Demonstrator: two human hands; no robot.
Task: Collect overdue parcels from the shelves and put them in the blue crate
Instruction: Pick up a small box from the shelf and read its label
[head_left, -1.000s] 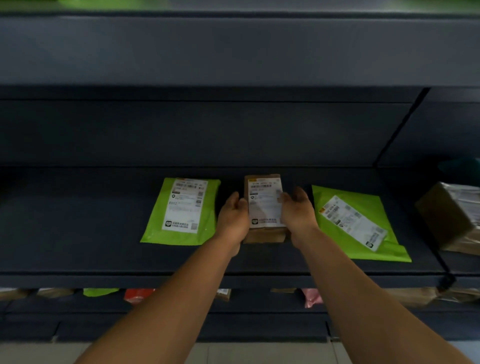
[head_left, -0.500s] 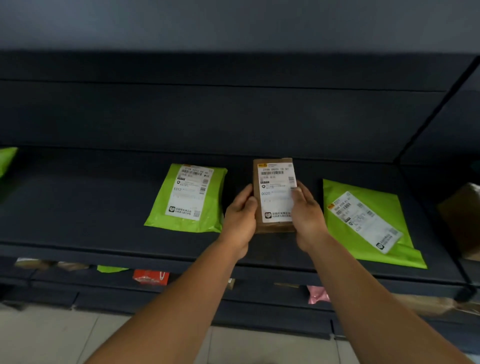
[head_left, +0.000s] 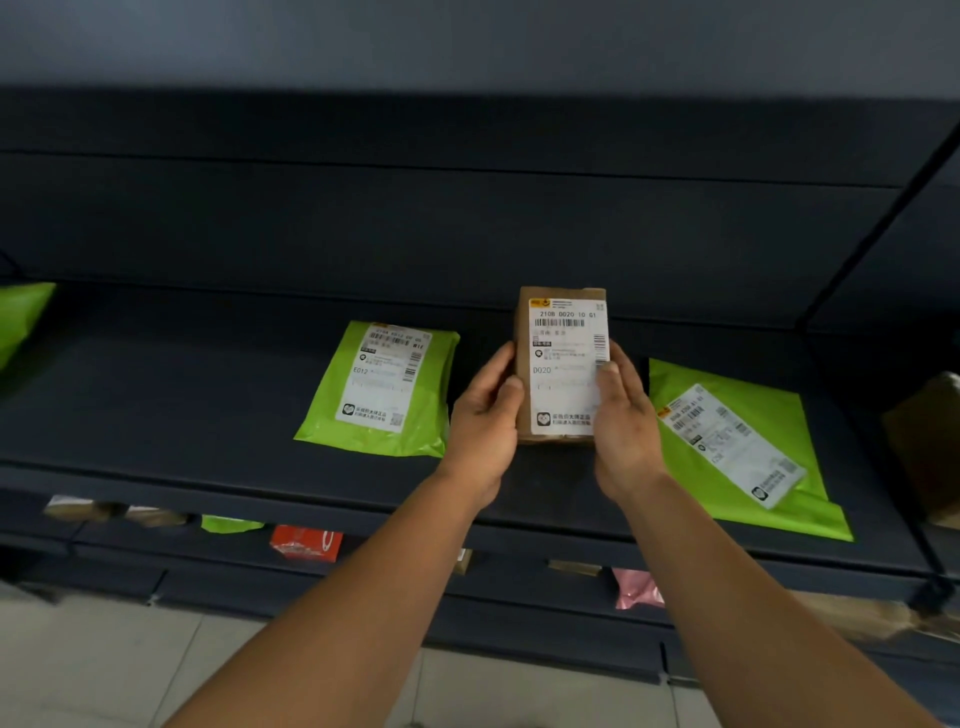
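Head view is showing both hands, left (head_left: 485, 415) and right (head_left: 623, 421), gripping a small brown parcel (head_left: 524, 364), its white label (head_left: 566, 364) reading D020, facing up.

Your two hands fill the shelf's (head_left: 218, 415) middle, holding the brown parcel (head_left: 561, 364). A green mailer (head_left: 384, 389) lies close on your left and another green mailer (head_left: 748, 447) just beside your right hand (head_left: 623, 431). Bare shelf runs wide further left; above the parcels the bay stands open to the back panel (head_left: 467, 228).
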